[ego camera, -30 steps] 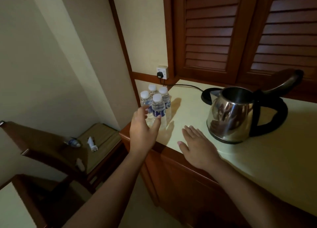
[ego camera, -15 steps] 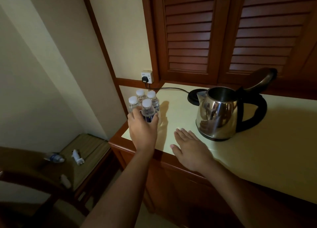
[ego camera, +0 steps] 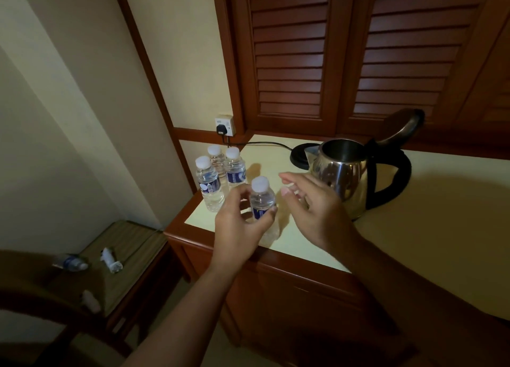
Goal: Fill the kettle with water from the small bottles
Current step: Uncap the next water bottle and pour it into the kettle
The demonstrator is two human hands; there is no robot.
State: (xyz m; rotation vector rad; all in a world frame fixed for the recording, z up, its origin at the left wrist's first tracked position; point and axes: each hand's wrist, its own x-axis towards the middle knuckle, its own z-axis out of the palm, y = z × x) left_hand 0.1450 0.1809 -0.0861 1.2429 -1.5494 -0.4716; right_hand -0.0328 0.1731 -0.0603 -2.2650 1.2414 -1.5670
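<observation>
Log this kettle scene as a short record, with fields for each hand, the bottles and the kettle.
left hand: grips one small bottle, cap on
right hand: open, near that cap, holding nothing
other bottles: three, capped, standing at the counter's left end
kettle: on the counter, lid open

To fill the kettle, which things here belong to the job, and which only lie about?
For the job:
- bottle, gripped by the left hand
- right hand, near its cap
- three bottles on the counter
- kettle, lid open
- base

Lying about:
- fallen bottle on the low table
- white items beside it
- shutters
</observation>
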